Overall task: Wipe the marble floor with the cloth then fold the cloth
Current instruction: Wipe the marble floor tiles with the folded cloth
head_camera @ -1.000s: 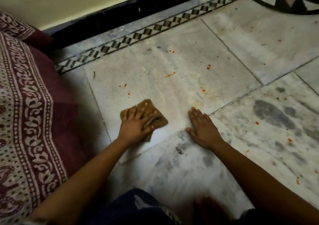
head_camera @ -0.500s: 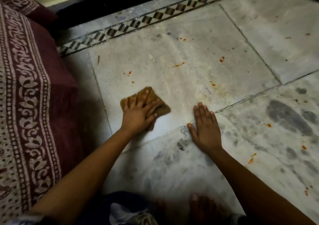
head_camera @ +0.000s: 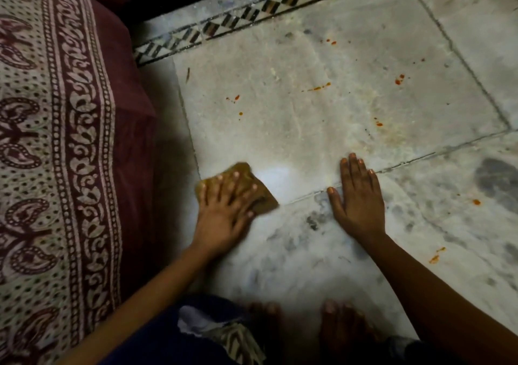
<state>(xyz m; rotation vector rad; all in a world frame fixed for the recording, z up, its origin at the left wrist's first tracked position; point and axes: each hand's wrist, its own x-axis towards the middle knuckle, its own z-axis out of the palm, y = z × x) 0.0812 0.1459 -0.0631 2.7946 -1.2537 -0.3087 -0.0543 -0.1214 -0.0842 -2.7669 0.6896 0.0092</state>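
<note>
The left hand [head_camera: 224, 213] lies spread, fingers straight, pressing the small brown cloth [head_camera: 263, 196] flat onto the marble floor [head_camera: 308, 118] near a tile joint. The right hand [head_camera: 357, 196] rests flat and open on the floor just beside it, holding nothing. Orange-red spots [head_camera: 399, 79] dot the tile beyond. A maroon patterned bedspread [head_camera: 56, 140] lies at left.

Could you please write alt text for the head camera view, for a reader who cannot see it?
A person's left hand presses a brown cloth flat on a marble floor dotted with orange spots, while the right hand rests open beside it. A patterned maroon bedspread hangs at left.
</note>
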